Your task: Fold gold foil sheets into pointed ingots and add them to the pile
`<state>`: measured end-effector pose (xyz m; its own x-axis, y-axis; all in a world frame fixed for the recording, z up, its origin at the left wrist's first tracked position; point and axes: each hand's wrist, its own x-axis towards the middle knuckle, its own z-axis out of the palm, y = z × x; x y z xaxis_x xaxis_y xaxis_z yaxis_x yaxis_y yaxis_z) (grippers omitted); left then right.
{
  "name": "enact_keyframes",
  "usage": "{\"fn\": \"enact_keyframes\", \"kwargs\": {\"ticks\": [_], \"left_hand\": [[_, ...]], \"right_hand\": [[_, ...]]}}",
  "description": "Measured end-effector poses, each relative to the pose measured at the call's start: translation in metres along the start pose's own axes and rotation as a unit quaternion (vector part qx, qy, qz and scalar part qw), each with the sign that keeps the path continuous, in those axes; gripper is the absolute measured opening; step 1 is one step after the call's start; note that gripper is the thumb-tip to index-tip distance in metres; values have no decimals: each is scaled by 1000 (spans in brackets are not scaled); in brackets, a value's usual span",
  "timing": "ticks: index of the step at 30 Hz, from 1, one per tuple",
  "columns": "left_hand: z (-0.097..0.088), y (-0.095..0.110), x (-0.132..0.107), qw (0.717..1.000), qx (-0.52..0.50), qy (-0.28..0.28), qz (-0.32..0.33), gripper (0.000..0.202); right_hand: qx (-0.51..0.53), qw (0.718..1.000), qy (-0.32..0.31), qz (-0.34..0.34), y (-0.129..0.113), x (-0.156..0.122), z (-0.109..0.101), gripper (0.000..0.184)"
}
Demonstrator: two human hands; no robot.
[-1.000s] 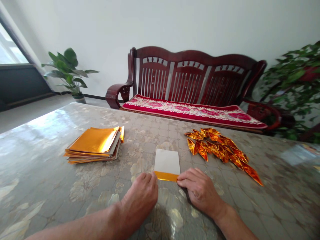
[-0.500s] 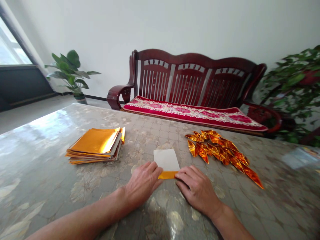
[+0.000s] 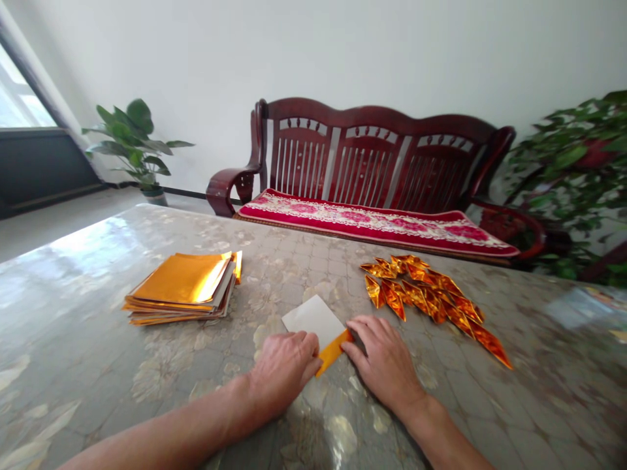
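A sheet of paper [image 3: 313,318], white side up with a gold strip folded over its near edge, lies turned at an angle on the patterned table [image 3: 98,365]. My left hand [image 3: 284,365] presses its fingertips on the left end of the fold. On the right end rests my right hand [image 3: 385,356], fingers curled and pinching the gold strip. A stack of gold foil sheets [image 3: 183,284] sits to the left. A pile of folded gold pieces [image 3: 431,297] lies to the right.
A dark wooden bench [image 3: 372,163] with a red cushion stands behind the table. Potted plants stand at the back left [image 3: 134,137] and at the right [image 3: 578,176]. A window is at the far left.
The paper has been turned counter-clockwise, so the folded gold edge now slants. Both hands moved with it, the left one sliding a little forward.
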<state>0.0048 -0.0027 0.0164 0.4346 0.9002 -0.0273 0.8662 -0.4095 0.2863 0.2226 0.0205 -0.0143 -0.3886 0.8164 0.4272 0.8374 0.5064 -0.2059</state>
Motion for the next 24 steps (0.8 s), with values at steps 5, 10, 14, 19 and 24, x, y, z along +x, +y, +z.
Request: {"fn": "enact_keyframes", "kwargs": {"ticks": [5, 10, 14, 19, 24], "left_hand": [[4, 2, -1, 1000, 7, -2, 10, 12], [1, 2, 0, 1000, 17, 4, 22, 17], [1, 1, 2, 1000, 13, -4, 21, 15], [13, -2, 1, 997, -23, 67, 31, 29], [17, -7, -4, 971, -27, 218, 93, 63]], "right_hand": [[35, 998, -11, 44, -2, 2, -1, 13], [83, 995, 5, 60, 0, 1, -2, 11], [121, 989, 15, 86, 1, -1, -2, 7], [208, 973, 26, 100, -2, -4, -1, 6], [189, 978, 88, -14, -7, -8, -3, 13]]}}
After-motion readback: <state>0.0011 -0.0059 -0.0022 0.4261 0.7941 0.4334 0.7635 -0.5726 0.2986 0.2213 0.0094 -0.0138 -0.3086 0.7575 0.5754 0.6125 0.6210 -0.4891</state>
